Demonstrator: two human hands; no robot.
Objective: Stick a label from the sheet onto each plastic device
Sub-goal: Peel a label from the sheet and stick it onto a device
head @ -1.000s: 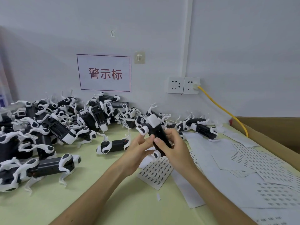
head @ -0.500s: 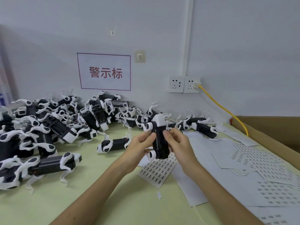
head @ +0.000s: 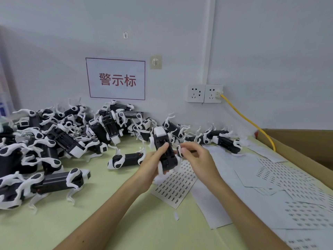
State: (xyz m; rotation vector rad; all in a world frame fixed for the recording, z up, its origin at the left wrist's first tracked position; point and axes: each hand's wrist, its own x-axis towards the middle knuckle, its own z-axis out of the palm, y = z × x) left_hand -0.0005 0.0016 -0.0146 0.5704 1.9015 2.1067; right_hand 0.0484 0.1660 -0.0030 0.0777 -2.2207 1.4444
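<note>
Watching the feed, I see the right hand (head: 197, 157) has just come off the plastic device (head: 164, 150). Half a second ago both hands were closed around it; now only the left hand (head: 153, 162) grips it, thumb laid across the dark underside and fingers wrapped behind. It is held upright in the air above the label sheet (head: 175, 185). The right hand sits just beside the device with its fingers curled. I cannot tell whether they pinch a label, touch one of the white legs or hold nothing.

My guess is that the pressing-down on this unit is finished, or that the right hand is heading back to the sheet for a label. I cannot make out a label on the body itself.

The pile of devices (head: 72, 138) along the wall suggests plenty of work remains, though I cannot tell which of them are already labelled.

The only readable writing is the wall sign (head: 117, 80), red characters "警示标" inside a thin red border. The sheet carries rows of small dark printed labels, too fine to read. More sheets (head: 270, 179) lie spread to the right on the table (head: 90, 222).
</note>
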